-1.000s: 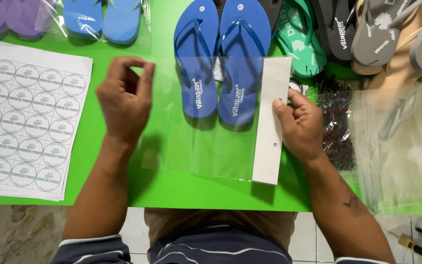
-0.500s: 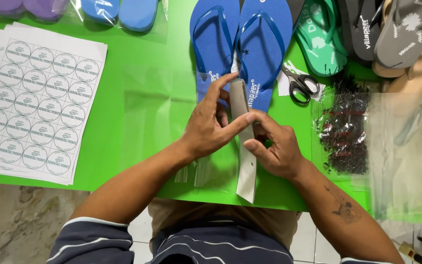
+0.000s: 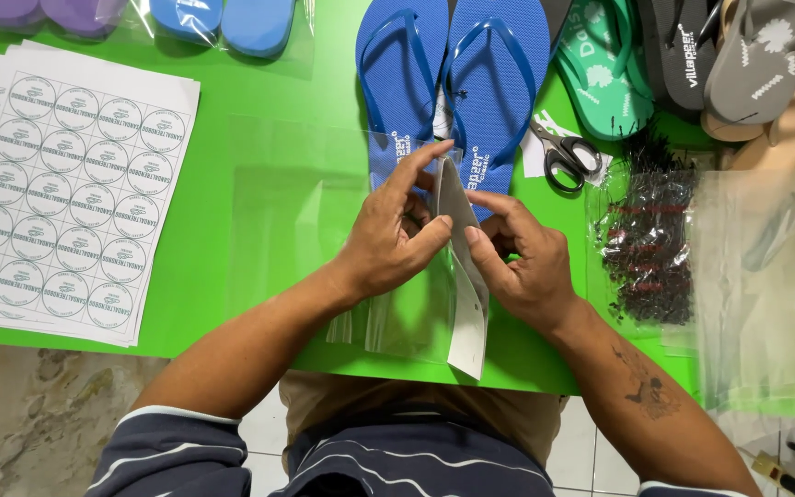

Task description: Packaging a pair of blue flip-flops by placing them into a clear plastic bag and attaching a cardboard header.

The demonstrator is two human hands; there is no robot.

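My left hand and my right hand meet over the green table, both pinching a clear plastic bag with a white strip along its edge. The bag stands folded between my fingers, and the strip hangs down toward the table's front edge. A pair of blue flip-flops lies just beyond my hands, toes pointing away from me. The bag's top edge reaches the heels of the pair.
White sheets of round stickers lie at the left. Black scissors and a bag of small black ties sit right of my hands. Clear bags are stacked at the far right. More flip-flops, green and grey, line the back.
A second ago my hands were apart, holding the bag flat on the table. They have come together and lifted the bag's strip edge upright between the fingers.
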